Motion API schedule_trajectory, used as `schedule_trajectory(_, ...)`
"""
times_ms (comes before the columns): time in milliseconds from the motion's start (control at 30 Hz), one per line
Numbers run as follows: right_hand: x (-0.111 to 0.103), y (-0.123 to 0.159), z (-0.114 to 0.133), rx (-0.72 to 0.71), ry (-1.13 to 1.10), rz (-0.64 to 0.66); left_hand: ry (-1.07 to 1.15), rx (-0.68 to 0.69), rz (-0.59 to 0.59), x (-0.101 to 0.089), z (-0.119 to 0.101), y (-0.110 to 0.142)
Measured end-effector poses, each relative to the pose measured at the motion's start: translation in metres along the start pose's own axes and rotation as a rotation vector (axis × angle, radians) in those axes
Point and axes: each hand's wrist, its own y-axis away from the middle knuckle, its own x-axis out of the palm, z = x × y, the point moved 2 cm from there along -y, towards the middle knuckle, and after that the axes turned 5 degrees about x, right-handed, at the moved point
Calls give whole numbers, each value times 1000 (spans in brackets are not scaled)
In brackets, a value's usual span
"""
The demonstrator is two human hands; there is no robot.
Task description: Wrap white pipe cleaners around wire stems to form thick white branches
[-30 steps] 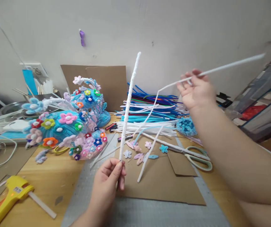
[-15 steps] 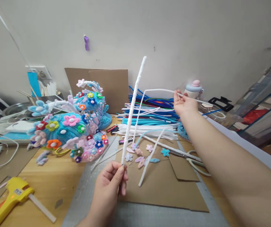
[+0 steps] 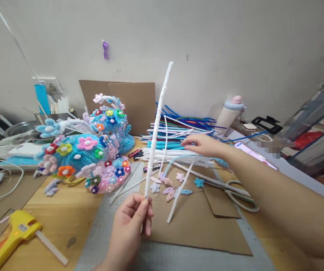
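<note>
Head view: the white wrapped stick (image 3: 156, 124) is clamped near its lower end by the left hand (image 3: 130, 220). Its long axis is directed steeply upward, tilted right. The right hand (image 3: 205, 146) is positioned apart, rightward, over the stacked stems (image 3: 207, 162); its grip cannot be told. Uneven ridges are seen along the stick.

The glue gun (image 3: 23, 227) lies left of the cardboard (image 3: 195, 229), with scissors (image 3: 227, 192) at its right. Behind it are pipe cleaners (image 3: 178, 154), a bottle (image 3: 227, 117) to their right.
</note>
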Motion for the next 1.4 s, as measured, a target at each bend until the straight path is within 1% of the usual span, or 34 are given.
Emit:
schedule_trajectory(67,14,17,7,-118,128,197,2,10,-14,1,-2,0)
schedule_trajectory(100,20,23,8,-193,224,270,3,15,-19,2,-2,0)
schedule_trajectory(133,26,29,8,-266,320,314,4,19,-22,2,-3,0)
schedule_trajectory(200,35,33,1,-379,474,318,4,24,-19,3,-3,0)
schedule_trajectory(267,37,32,-7,-411,501,264,3,24,-16,4,-3,-1)
schedule_trajectory(367,30,26,-16,-409,453,173,-9,28,-14,3,-3,-1)
schedule_trajectory(433,19,23,-15,-398,409,62,-13,32,-17,3,-3,-1)
schedule_trajectory(500,8,23,-9,-393,359,-68,-7,31,-16,3,-4,-1)
schedule_trajectory(600,-4,32,12,-458,278,-265,8,13,-10,3,-4,-2)
schedule_trajectory(667,-6,42,31,-542,248,-367,9,-12,-10,3,-3,-3)
schedule_trajectory(700,-4,48,42,-596,262,-398,6,-24,-9,2,-2,-3)
schedule_trajectory(733,-2,55,52,-646,294,-416,0,-34,-5,2,-1,-4)
schedule_trajectory(800,7,71,72,-762,441,-448,-12,-49,14,1,1,-5)
schedule_trajectory(867,17,88,86,-797,581,-479,-26,-64,16,1,2,-5)
schedule_trajectory(967,32,111,92,-735,747,-510,-64,-104,-5,0,5,-4)
schedule_trajectory(1100,46,142,84,-597,865,-569,-123,-129,12,0,8,-3)
schedule_trajectory(1267,65,181,68,-419,811,-545,-216,-57,25,3,10,-3)
schedule_trajectory(1400,79,198,57,-342,767,-491,-213,-45,46,6,12,-1)
